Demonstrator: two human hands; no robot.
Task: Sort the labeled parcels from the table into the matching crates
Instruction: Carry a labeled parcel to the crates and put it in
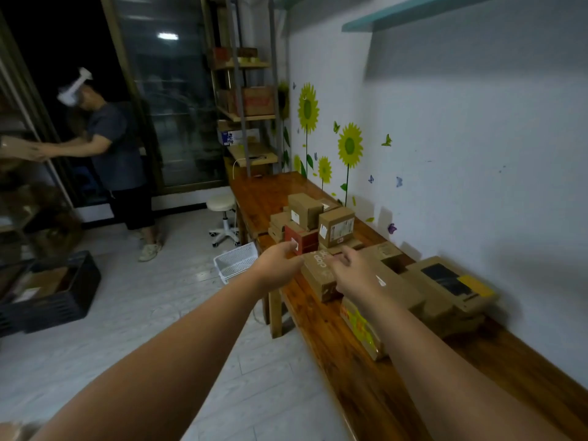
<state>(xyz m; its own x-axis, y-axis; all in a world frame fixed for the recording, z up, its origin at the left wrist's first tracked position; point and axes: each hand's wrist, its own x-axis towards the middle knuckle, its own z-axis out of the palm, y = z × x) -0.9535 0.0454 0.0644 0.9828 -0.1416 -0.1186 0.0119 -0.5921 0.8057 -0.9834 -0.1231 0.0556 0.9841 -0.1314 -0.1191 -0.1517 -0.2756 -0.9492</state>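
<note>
- Parcels (337,227) lie clustered on the table (366,393); white crate (237,262) on the floor beside it.
- Left grip (280,261) is at the red parcel (307,238); its hold cannot be told.
- Right grip (354,272) hangs loose-fingered over the brown parcel (318,275).

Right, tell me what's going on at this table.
A person reaches both hands into the brown cardboard parcels piled on the long wooden table. The left hand is at a small red box, grip unclear; the right hand hovers open over a flat brown printed box. A white plastic basket and a black crate sit on the floor.
</note>
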